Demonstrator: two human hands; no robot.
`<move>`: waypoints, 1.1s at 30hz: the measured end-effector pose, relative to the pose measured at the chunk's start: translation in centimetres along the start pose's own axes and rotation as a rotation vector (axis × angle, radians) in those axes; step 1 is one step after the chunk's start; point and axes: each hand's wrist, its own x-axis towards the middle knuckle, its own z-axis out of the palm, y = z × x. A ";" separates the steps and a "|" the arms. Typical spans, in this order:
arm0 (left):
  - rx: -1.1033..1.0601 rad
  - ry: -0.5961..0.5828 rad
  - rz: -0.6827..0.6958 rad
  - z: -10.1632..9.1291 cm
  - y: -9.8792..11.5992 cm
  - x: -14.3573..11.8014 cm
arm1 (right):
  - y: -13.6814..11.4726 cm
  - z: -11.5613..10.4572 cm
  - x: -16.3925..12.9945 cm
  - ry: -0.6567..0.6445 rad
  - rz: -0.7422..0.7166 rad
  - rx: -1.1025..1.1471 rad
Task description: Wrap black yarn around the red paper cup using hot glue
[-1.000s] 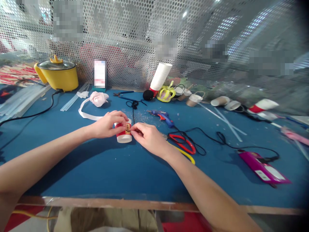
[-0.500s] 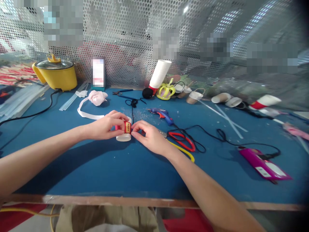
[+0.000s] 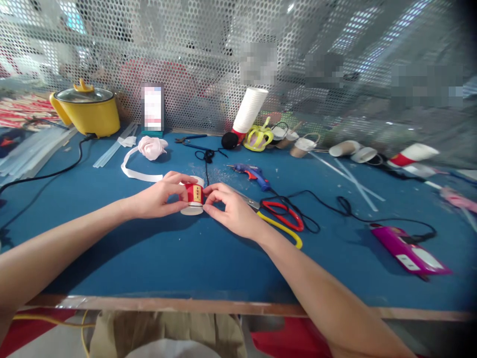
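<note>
We hold a small round red-and-white paper cup [image 3: 193, 196] mid-tabletop [image 3: 156, 258], left hand [image 3: 158, 197] curled around it, right hand [image 3: 230, 209] fingers pinching its right side, red-handled scissors [image 3: 281, 216] just right.

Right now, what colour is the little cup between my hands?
Red with a white base, the paper cup shows best in the head view.
</note>
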 end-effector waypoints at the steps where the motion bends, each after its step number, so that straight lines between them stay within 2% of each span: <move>1: 0.000 0.003 0.005 0.0 0.0 0.0 | 0.0 0.0 0.0 -0.001 -0.002 0.000; 33: 0.049 0.017 0.028 0.4 0.2 -0.3 | 0.2 0.3 -0.2 0.018 -0.059 -0.046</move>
